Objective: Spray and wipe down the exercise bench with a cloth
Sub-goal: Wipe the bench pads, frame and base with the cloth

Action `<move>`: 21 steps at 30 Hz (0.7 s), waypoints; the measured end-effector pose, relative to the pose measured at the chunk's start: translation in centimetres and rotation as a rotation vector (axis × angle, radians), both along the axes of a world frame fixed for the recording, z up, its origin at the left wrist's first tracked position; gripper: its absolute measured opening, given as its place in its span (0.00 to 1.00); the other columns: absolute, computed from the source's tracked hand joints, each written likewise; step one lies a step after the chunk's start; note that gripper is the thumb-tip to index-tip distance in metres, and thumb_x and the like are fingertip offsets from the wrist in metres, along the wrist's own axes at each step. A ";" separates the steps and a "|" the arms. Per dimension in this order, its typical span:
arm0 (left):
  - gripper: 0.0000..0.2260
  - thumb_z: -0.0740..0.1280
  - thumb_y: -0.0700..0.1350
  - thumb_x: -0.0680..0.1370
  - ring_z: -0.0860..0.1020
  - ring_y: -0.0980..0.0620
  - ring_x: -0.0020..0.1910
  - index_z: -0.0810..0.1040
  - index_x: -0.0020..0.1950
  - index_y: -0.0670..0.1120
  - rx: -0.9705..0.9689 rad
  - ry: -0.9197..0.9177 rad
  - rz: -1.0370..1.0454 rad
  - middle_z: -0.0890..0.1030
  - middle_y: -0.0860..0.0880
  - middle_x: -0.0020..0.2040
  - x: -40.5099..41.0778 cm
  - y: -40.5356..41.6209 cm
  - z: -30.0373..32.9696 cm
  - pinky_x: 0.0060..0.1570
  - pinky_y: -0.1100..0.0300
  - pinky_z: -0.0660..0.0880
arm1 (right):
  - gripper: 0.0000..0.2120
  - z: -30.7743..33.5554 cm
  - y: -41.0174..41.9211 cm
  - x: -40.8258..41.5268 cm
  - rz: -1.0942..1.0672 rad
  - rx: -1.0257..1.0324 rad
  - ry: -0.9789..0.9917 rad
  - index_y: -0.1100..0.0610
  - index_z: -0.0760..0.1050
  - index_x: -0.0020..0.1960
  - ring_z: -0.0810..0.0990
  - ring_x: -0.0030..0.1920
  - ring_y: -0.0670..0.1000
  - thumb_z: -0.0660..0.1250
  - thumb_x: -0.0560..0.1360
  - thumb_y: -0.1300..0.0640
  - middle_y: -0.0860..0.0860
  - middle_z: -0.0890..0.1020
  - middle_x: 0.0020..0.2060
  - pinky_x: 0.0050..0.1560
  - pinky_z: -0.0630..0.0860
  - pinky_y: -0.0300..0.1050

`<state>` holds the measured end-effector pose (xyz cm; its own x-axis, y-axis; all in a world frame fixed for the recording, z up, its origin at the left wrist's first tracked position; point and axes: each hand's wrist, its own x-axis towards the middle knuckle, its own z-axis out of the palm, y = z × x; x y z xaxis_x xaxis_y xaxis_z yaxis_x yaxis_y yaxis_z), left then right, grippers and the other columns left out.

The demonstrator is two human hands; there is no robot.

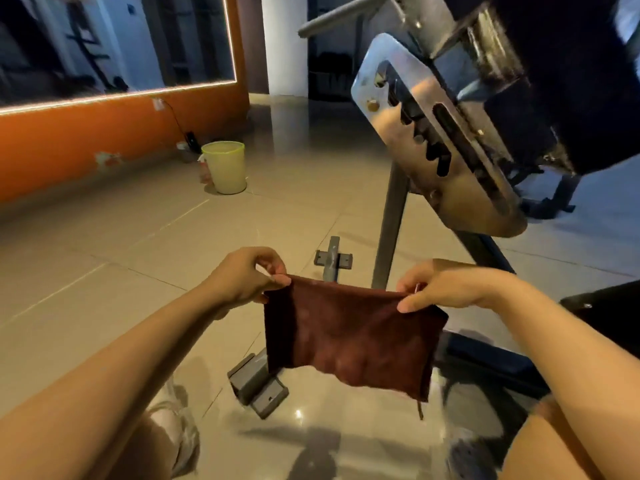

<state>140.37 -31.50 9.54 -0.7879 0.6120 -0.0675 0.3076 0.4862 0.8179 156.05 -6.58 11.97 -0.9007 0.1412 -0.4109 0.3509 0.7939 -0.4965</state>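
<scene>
**Holding Up the Brown Cloth**

I hold a dark brown cloth (349, 337) up in the air in front of me. My left hand (247, 277) pinches the top left corner with thumb and fingers. My right hand (440, 285) pinches the top edge near the right corner. So each grip is closed on the cloth. The cloth hangs down flat between my hands, above the shiny tile floor (104, 254).

The exercise bench (450, 133) stands just past the cloth, up and to the right. I see its metal plate with notches cut in it and a gray leg going down to the floor. Its black pad is cut off at the top right corner and looks blurry. The cloth hides part of the bench's gray base.

I cannot read any words or brand names anywhere. A pale bucket (225, 167) with a green rim sits far off by the orange wall (69, 143). Something small and reddish stands just behind the bucket, but I cannot tell what it is.
</scene>
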 end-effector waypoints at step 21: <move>0.06 0.72 0.42 0.75 0.82 0.41 0.42 0.77 0.40 0.47 -0.003 0.183 -0.171 0.81 0.48 0.41 -15.6 -4.8 1.5 0.43 0.50 0.81 | 0.06 -4.3 -8.5 -10.1 -0.548 0.032 0.367 0.52 0.80 0.50 0.79 0.48 0.51 0.64 0.80 0.57 0.50 0.81 0.44 0.49 0.77 0.45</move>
